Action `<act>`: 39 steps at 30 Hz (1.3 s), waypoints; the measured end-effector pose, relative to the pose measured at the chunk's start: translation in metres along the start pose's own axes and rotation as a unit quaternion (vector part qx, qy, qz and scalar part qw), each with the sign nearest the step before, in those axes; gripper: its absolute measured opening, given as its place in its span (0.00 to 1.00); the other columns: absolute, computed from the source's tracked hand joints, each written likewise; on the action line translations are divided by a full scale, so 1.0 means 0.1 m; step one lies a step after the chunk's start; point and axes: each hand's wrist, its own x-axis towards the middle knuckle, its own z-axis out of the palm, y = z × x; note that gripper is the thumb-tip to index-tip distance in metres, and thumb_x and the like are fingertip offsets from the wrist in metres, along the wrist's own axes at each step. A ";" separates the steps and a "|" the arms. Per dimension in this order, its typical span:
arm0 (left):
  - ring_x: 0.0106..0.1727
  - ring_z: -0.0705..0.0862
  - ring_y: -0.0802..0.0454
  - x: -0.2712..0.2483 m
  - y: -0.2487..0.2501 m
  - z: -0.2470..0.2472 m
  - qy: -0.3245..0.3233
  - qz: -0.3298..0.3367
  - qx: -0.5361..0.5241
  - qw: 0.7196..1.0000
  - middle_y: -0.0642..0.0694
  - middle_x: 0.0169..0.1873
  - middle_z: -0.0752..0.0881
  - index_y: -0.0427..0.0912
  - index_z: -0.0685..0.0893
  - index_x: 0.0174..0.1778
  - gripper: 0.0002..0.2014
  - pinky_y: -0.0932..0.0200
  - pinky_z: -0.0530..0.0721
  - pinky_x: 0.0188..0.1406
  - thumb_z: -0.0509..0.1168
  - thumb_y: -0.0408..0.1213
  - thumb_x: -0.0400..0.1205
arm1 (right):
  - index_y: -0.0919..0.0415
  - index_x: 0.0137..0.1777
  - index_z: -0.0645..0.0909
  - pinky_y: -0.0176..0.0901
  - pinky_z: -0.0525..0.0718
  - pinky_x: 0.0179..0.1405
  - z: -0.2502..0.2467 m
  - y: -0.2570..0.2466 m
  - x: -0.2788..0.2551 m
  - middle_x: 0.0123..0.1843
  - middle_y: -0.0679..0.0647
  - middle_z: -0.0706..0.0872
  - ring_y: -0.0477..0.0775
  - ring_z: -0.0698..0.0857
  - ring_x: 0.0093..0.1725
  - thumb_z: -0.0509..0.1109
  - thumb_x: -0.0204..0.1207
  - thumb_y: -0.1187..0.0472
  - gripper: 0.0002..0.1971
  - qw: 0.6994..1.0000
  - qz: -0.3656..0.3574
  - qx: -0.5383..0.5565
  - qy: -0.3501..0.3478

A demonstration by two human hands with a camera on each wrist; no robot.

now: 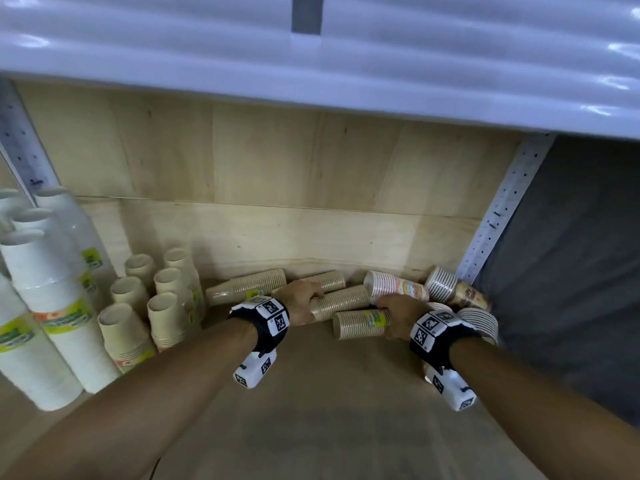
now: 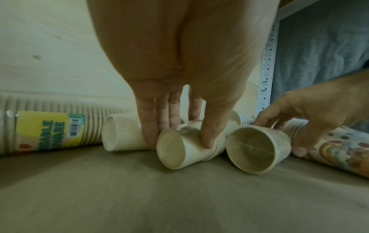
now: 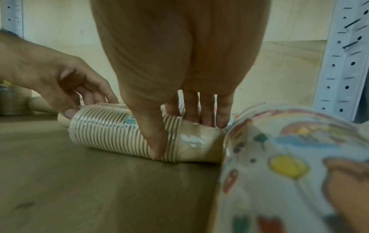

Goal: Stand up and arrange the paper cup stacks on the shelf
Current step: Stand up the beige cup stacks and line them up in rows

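Note:
Several wrapped paper cup stacks lie on their sides at the back of the wooden shelf (image 1: 329, 393). My left hand (image 1: 304, 299) (image 2: 177, 134) grips one tan stack (image 1: 343, 301) (image 2: 173, 149) near its closed base, thumb on one side and fingers on the other. My right hand (image 1: 391, 317) (image 3: 189, 137) grips the tan stack (image 1: 360, 323) (image 3: 111, 134) (image 2: 257, 148) beside it, thumb in front and fingers behind. Both stacks lie on the board. Two more tan stacks (image 1: 249, 289) lie to the left and behind.
Tan stacks (image 1: 138, 306) and tall white stacks (image 1: 52, 306) stand upright at the left. Patterned stacks (image 1: 398, 285) (image 3: 289, 165) lie at the right by the perforated metal post (image 1: 502, 209). An upper shelf (image 1: 311, 81) overhangs. Bare board lies in front.

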 end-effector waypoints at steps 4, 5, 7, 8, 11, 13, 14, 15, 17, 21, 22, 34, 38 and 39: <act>0.67 0.81 0.46 0.01 0.00 0.02 0.003 0.001 0.014 1.000 0.46 0.68 0.81 0.46 0.75 0.75 0.31 0.60 0.77 0.59 0.74 0.38 0.75 | 0.58 0.69 0.80 0.47 0.81 0.65 -0.06 -0.05 0.07 0.64 0.56 0.85 0.57 0.84 0.64 0.79 0.69 0.59 0.27 0.998 -0.002 -0.005 -0.064; 0.68 0.80 0.45 0.01 0.00 0.03 0.001 -0.001 0.019 1.000 0.46 0.69 0.80 0.46 0.74 0.76 0.33 0.58 0.77 0.62 0.75 0.38 0.75 | 0.59 0.70 0.78 0.48 0.81 0.66 -0.07 -0.05 0.08 0.66 0.56 0.84 0.57 0.83 0.65 0.78 0.71 0.59 0.27 0.998 0.002 -0.012 -0.066; 0.69 0.80 0.45 0.01 0.00 0.04 -0.003 -0.005 0.023 1.000 0.46 0.71 0.79 0.47 0.73 0.77 0.35 0.56 0.78 0.65 0.76 0.37 0.74 | 0.58 0.70 0.79 0.47 0.81 0.65 -0.06 -0.07 0.07 0.66 0.56 0.84 0.57 0.83 0.65 0.77 0.71 0.58 0.26 0.998 0.008 -0.026 -0.053; 0.69 0.80 0.45 0.02 0.00 0.04 -0.003 -0.006 0.024 1.000 0.46 0.71 0.79 0.47 0.72 0.78 0.35 0.56 0.78 0.65 0.76 0.37 0.74 | 0.58 0.68 0.80 0.46 0.81 0.64 -0.06 -0.06 0.07 0.64 0.55 0.85 0.57 0.84 0.63 0.78 0.69 0.59 0.25 0.998 -0.002 -0.030 -0.052; 0.68 0.80 0.46 0.00 0.01 0.02 -0.009 -0.008 0.027 1.000 0.45 0.70 0.80 0.47 0.72 0.78 0.32 0.60 0.76 0.58 0.73 0.35 0.76 | 0.55 0.62 0.82 0.46 0.83 0.60 -0.01 -0.04 0.03 0.57 0.52 0.87 0.55 0.86 0.59 0.79 0.64 0.60 0.24 0.999 -0.008 -0.027 -0.030; 0.66 0.81 0.45 -0.01 0.01 -0.01 -0.011 -0.010 0.024 1.000 0.45 0.69 0.80 0.47 0.73 0.77 0.31 0.62 0.76 0.54 0.73 0.35 0.76 | 0.54 0.63 0.81 0.47 0.82 0.61 -0.02 -0.05 0.00 0.59 0.52 0.86 0.55 0.85 0.60 0.79 0.65 0.59 0.24 1.000 -0.006 -0.021 -0.012; 0.66 0.81 0.45 -0.02 0.01 -0.03 -0.011 -0.011 0.021 1.000 0.45 0.69 0.80 0.47 0.74 0.77 0.31 0.62 0.76 0.53 0.73 0.35 0.76 | 0.54 0.66 0.81 0.46 0.82 0.62 -0.04 -0.05 -0.01 0.61 0.53 0.86 0.55 0.84 0.62 0.78 0.66 0.59 0.26 1.000 -0.007 -0.029 -0.008; 0.66 0.81 0.46 -0.03 0.00 -0.05 -0.009 -0.015 0.014 1.000 0.46 0.69 0.79 0.48 0.74 0.77 0.32 0.62 0.77 0.55 0.74 0.35 0.76 | 0.55 0.69 0.80 0.45 0.80 0.64 -0.05 -0.07 -0.03 0.64 0.53 0.84 0.55 0.83 0.64 0.78 0.67 0.60 0.27 0.999 -0.006 -0.040 -0.011; 0.67 0.80 0.46 -0.06 0.01 -0.12 -0.005 -0.018 0.005 1.000 0.47 0.70 0.79 0.49 0.75 0.75 0.31 0.59 0.79 0.60 0.74 0.35 0.75 | 0.56 0.73 0.77 0.43 0.78 0.66 -0.12 -0.09 -0.07 0.69 0.53 0.82 0.55 0.81 0.68 0.78 0.69 0.60 0.31 0.999 -0.005 -0.044 -0.019; 0.63 0.81 0.47 -0.17 0.08 -0.32 0.027 -0.016 0.014 0.999 0.48 0.65 0.81 0.47 0.81 0.69 0.25 0.58 0.79 0.55 0.74 0.36 0.75 | 0.49 0.72 0.78 0.40 0.76 0.66 -0.25 -0.12 -0.21 0.70 0.50 0.81 0.54 0.80 0.69 0.76 0.69 0.55 0.29 0.999 -0.011 -0.039 0.021; 0.62 0.81 0.47 -0.20 0.09 -0.36 0.036 -0.014 0.012 0.999 0.47 0.64 0.82 0.46 0.81 0.68 0.24 0.58 0.80 0.54 0.74 0.36 0.74 | 0.49 0.72 0.79 0.39 0.75 0.65 -0.28 -0.15 -0.27 0.70 0.49 0.81 0.53 0.80 0.69 0.74 0.71 0.55 0.27 0.999 -0.009 -0.033 0.034; 0.53 0.85 0.50 -0.49 0.38 -0.67 0.095 0.022 -0.054 0.994 0.45 0.57 0.86 0.46 0.83 0.56 0.14 0.59 0.85 0.50 0.74 0.31 0.76 | 0.54 0.68 0.79 0.34 0.69 0.53 -0.63 -0.50 -0.58 0.67 0.51 0.79 0.52 0.77 0.66 0.77 0.72 0.55 0.24 0.995 -0.029 0.019 0.094; 0.61 0.84 0.49 -0.56 0.51 -0.70 0.093 0.034 -0.040 0.994 0.44 0.64 0.84 0.46 0.84 0.58 0.15 0.59 0.84 0.55 0.74 0.33 0.77 | 0.56 0.65 0.81 0.35 0.71 0.47 -0.71 -0.64 -0.67 0.57 0.50 0.79 0.49 0.77 0.54 0.77 0.71 0.57 0.21 0.994 -0.044 0.035 0.091; 0.60 0.84 0.49 -0.58 0.54 -0.70 0.093 0.037 -0.033 0.994 0.45 0.64 0.84 0.46 0.84 0.59 0.15 0.60 0.82 0.53 0.74 0.34 0.77 | 0.57 0.65 0.82 0.37 0.73 0.46 -0.71 -0.67 -0.68 0.58 0.51 0.80 0.49 0.79 0.53 0.77 0.71 0.58 0.21 0.994 -0.048 0.041 0.089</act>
